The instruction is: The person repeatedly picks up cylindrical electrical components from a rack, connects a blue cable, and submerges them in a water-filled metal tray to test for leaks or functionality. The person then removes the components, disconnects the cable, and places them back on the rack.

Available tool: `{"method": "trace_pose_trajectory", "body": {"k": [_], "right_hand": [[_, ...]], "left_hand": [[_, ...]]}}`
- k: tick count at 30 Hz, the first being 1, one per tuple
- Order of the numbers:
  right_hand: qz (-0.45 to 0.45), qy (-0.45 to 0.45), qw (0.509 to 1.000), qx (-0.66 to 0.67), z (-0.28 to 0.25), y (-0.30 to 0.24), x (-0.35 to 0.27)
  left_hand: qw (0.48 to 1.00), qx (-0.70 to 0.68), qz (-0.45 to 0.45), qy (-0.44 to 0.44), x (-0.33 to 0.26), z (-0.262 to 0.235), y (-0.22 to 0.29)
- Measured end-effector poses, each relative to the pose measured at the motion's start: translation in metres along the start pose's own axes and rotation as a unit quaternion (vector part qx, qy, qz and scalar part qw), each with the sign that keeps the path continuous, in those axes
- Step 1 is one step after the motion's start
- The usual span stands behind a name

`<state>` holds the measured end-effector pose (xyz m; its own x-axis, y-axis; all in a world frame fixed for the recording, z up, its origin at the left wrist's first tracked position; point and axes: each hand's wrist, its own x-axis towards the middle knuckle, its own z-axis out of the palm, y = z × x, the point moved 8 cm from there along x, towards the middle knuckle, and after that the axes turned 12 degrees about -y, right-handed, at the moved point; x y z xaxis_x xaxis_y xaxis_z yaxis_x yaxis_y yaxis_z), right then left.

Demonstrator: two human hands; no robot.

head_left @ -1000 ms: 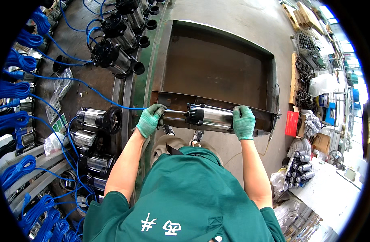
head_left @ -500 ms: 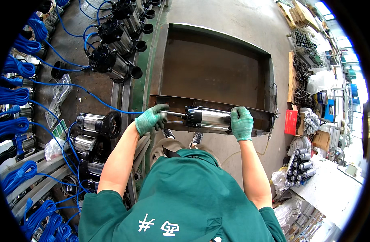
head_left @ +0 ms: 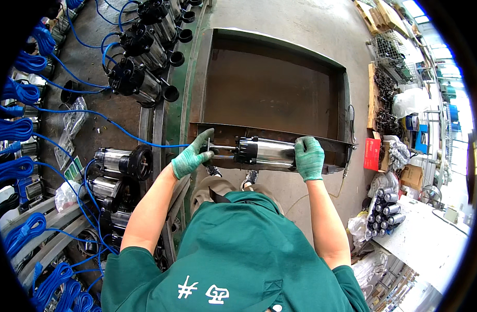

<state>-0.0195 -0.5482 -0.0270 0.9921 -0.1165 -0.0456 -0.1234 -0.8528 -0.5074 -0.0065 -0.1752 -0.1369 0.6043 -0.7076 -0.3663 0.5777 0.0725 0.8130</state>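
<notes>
A shiny steel pump motor (head_left: 274,154) with a black end piece (head_left: 244,150) lies sideways across the near edge of a metal trough. My right hand (head_left: 309,158), in a green glove, is wrapped over its right end. From the black end, two thin metal rods stick out to the left. The upper one ends in a short crossbar and looks like a T-handle wrench (head_left: 209,144). At that crossbar is my gloved left hand (head_left: 189,158), forefinger stretched up past it and the other fingers curled against its lower part.
The trough (head_left: 347,93) has raised walls and a brown inside. On the left bench, finished-looking pumps (head_left: 137,83), blue cables (head_left: 14,130) and steel motors (head_left: 114,160) crowd together. To the right stand a red box (head_left: 372,154), a white table (head_left: 423,244) and stacked metal cylinders (head_left: 386,213).
My left hand has loosened and spread at the crossbar, which now shows between its fingers. The motor and my right hand stay nearly in place; the view has shifted slightly.
</notes>
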Motion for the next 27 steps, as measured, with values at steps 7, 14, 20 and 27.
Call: {"method": "trace_pose_trajectory", "body": {"k": [7,14,20,27], "right_hand": [[0.018,-0.008,1.0,0.004,0.001,0.001,0.001],[0.001,-0.004,1.0,0.009,0.001,0.0,0.001],[0.003,0.001,1.0,0.008,0.001,0.002,0.001],[0.019,-0.003,1.0,-0.001,0.0,0.0,0.002]], "left_hand": [[0.933,0.335,-0.087,0.099,0.014,-0.018,-0.012],[0.985,0.171,0.011,0.024,0.003,-0.011,-0.008],[0.984,0.131,-0.114,0.029,0.004,-0.003,0.005],[0.994,0.091,-0.056,0.027,0.001,0.006,0.009]]}}
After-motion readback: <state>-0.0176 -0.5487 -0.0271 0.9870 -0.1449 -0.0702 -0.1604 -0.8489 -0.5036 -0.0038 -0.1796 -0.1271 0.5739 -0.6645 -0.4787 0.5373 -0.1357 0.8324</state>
